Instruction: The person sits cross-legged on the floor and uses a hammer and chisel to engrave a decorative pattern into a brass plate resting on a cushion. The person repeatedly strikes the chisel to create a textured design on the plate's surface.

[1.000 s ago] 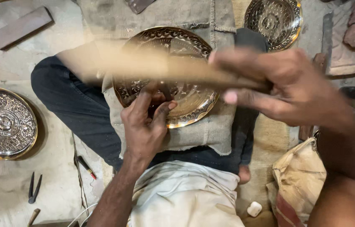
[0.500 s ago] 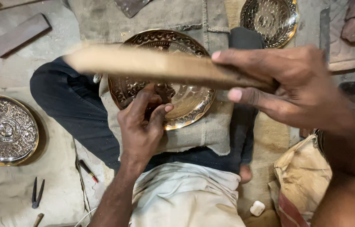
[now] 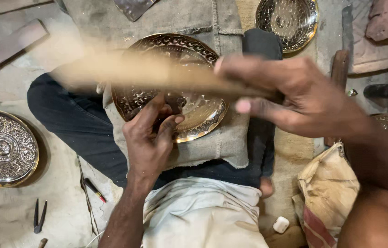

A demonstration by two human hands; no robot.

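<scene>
Fingers of my left hand [image 3: 150, 138] are pinched together on a small dark tool, whose tip stands on the engraved brass plate [image 3: 175, 82]; how tightly they close I cannot see fully, because the tool is mostly hidden between them. The right hand [image 3: 304, 96] is closed around the end of a long wooden stick [image 3: 148, 71], which is blurred and lies across above the plate, from right to left. That plate rests on a piece of sackcloth [image 3: 212, 142] over my crossed legs, with its lower rim just beside my left thumb. On the floor near the left edge lies another round decorated plate [image 3: 2, 148], and a third plate [image 3: 287, 20] is at the top, right of the cloth. Small pliers [image 3: 39, 216] and a red pencil [image 3: 95, 190] lie on the floor in the lower left part.
</scene>
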